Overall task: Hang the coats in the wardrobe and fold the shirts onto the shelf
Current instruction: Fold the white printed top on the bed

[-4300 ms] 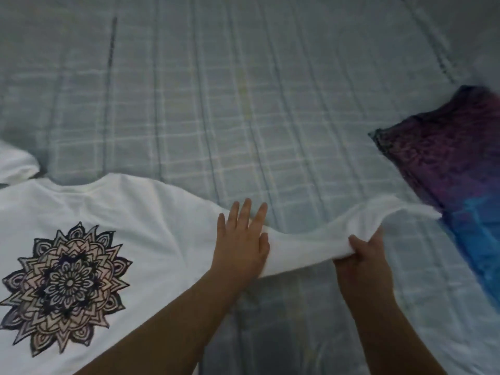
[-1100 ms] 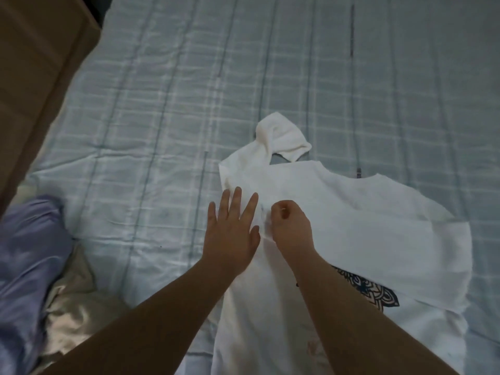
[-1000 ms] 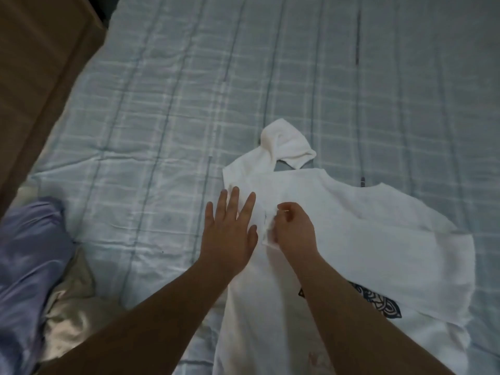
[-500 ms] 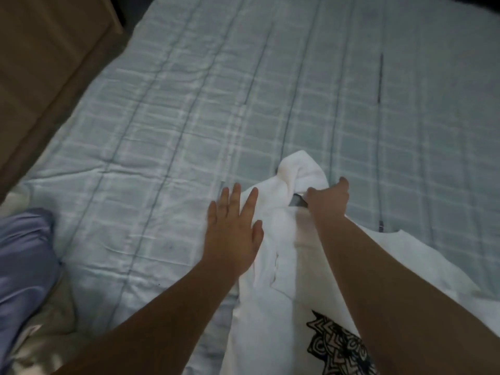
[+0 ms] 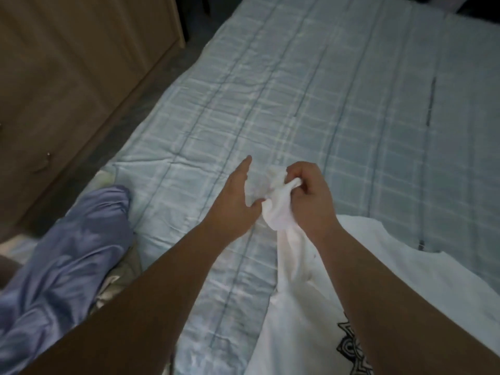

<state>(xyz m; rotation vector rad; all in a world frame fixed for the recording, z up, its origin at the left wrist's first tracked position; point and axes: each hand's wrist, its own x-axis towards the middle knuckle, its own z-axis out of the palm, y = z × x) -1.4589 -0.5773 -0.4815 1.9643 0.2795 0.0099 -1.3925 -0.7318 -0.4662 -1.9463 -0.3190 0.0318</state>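
Shirt-folding, early stage: my right hand (image 5: 308, 196) pinches the sleeve of the white shirt (image 5: 405, 266) lying half-spread on the bed (image 5: 297, 90), my left hand (image 5: 235, 201) straight-fingered beside it; folding and shelving remain, I judge.

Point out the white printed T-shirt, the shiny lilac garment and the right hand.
white printed T-shirt (image 5: 422, 269): head view, flat body fabric.
shiny lilac garment (image 5: 73, 255): head view, middle of its folds.
right hand (image 5: 311, 196): head view, back of hand gripping the sleeve.
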